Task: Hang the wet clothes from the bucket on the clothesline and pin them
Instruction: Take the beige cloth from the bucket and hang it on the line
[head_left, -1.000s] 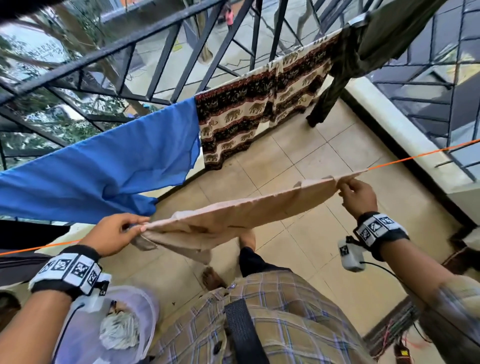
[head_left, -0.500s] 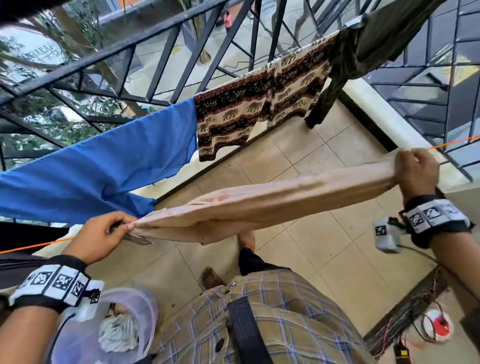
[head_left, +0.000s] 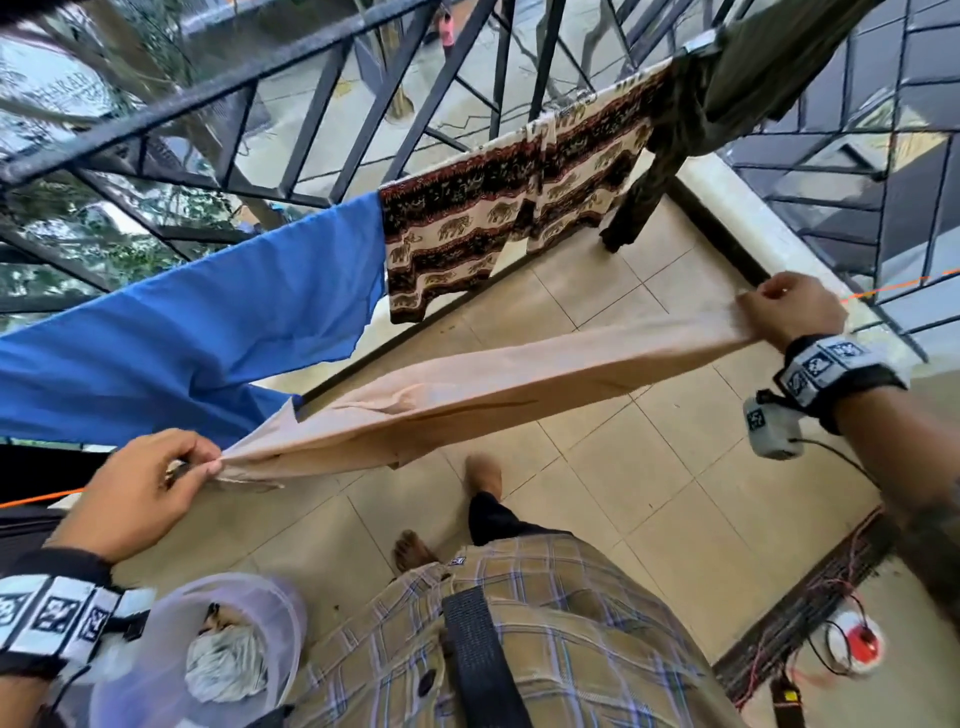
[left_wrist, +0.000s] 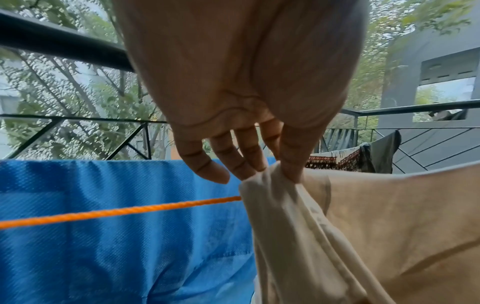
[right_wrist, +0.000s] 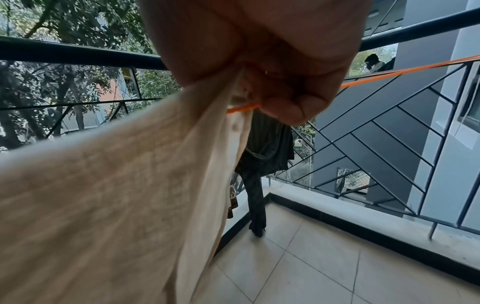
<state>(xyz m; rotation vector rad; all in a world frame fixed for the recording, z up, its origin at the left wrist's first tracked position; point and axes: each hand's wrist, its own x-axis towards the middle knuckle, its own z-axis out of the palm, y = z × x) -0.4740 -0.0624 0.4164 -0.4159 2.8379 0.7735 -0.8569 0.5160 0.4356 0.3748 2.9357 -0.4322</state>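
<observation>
Cloth stretched between our two hands fills the middle of the head view: a beige garment (head_left: 519, 384), pulled out long over the orange clothesline (left_wrist: 116, 212), which shows past each end of it. Our left hand (head_left: 140, 493) pinches the near end, thumb and fingers (left_wrist: 293, 156) closed on a bunched corner, with the little finger held loose and clear of the fabric. Our right hand (head_left: 792, 309) is curled into a fist around the far end; the right wrist view shows the rope emerging from the fabric just under that fist, though we cannot tell whether the rope itself is inside the grip. No peg is visible on the beige garment.

Beyond it, on the black metal railing (head_left: 311, 78), hang a blue cloth (head_left: 182, 338), a dark patterned cloth with elephants (head_left: 493, 218) and a dark green garment (head_left: 753, 62), side by side. The blue cloth lies just behind the beige one at our left hand.

Down by our left forearm sits the pale translucent bucket (head_left: 275, 597), holding a twisted grey-white piece of laundry (head_left: 228, 660). We stand barefoot on the beige tiled floor (head_left: 675, 467), in a plaid shirt with a black strap across it.
</observation>
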